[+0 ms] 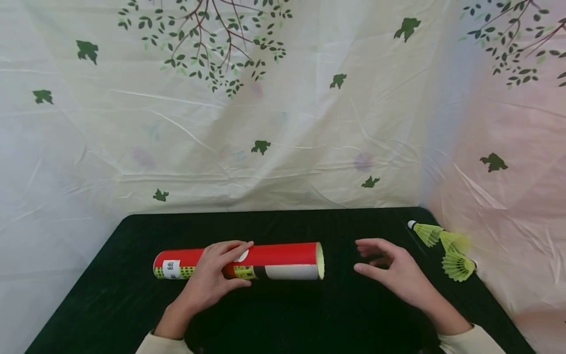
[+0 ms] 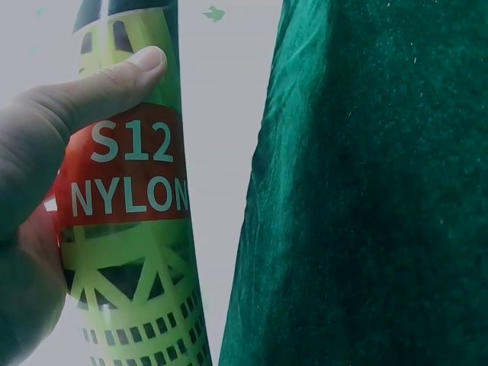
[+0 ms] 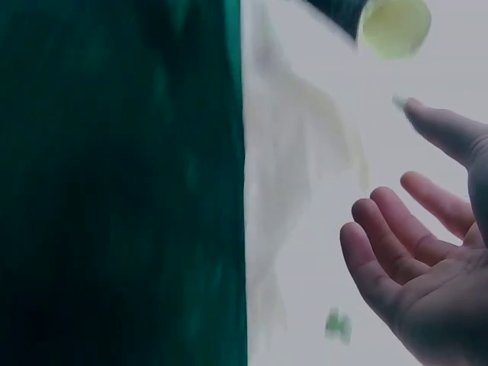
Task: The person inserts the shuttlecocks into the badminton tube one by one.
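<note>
A red shuttlecock tube point(image 1: 283, 254) with a white and yellow-green lower side lies sideways in the head view. My left hand point(image 1: 215, 273) grips it left of its middle, fingers over the top and thumb along the near side. In the left wrist view, the thumb point(image 2: 114, 88) presses above the "S12 NYLON" print on the tube point(image 2: 130, 171). The tube's round right end looks pale yellow-green. To the right of that end, my right hand point(image 1: 393, 268) is held apart from it, fingers loosely bent and nothing in them. The right wrist view shows this hand point(image 3: 427, 267) below the tube's end point(image 3: 396, 28).
Several yellow-green shuttlecocks point(image 1: 457, 265) lie bunched at the right edge of the table, one with a white cork point(image 1: 411, 224). A dark green cloth point(image 1: 353, 314) covers the table. Pale curtains point(image 1: 300, 123) with leaf prints hang behind and at the sides.
</note>
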Motion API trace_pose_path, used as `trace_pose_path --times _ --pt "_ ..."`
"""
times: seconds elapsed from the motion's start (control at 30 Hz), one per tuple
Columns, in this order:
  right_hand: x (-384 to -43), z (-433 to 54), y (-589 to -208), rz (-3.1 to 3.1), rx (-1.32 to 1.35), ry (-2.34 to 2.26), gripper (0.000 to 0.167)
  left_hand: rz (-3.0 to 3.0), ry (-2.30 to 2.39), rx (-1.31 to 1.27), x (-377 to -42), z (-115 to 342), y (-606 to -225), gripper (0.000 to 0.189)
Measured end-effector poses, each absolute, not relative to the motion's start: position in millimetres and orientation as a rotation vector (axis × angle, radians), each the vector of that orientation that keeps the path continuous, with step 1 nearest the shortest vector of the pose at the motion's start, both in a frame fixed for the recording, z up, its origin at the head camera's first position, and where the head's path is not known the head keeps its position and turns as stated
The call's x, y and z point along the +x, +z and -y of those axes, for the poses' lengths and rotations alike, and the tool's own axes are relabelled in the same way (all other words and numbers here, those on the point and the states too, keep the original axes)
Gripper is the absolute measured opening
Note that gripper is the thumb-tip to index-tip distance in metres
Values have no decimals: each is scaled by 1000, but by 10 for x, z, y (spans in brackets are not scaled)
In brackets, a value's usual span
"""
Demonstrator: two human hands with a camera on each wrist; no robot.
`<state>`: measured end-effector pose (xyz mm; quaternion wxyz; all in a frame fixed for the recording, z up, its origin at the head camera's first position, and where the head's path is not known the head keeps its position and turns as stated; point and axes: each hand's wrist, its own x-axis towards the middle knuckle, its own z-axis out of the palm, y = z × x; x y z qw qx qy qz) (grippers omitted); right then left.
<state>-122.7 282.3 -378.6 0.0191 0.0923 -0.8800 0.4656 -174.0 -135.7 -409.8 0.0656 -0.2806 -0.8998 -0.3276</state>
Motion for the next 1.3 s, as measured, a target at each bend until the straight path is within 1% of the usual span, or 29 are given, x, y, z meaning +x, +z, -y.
trace_pose_path --times 0.07,0.27,0.4,0.53,0.87,1.1,1.3 --pt "-1201 -3065 -3814 2761 217 1301 49 2714 -991 -845 -1731 1363 -4091 91" --pt "-1118 -3807 -3964 2809 31 893 51 2713 -994 -843 -1699 1377 -4078 90" --pt "-1037 -4226 -4114 2734 9 703 49 2713 -990 -843 -1682 1379 -4072 90" --pt "-997 -4493 -4243 2683 12 635 49 2711 -984 -845 -1672 1385 -4070 91" --pt "-975 -4714 -4377 2758 -210 588 44 2707 -989 -847 -1628 1380 -4082 91" --pt "-991 -4760 -4402 2764 -216 557 32 2706 -1009 -842 -1583 1374 -4075 90" --pt "-953 -4728 -4345 2687 -263 509 19 2710 -1012 -834 -1555 1364 -4064 90"
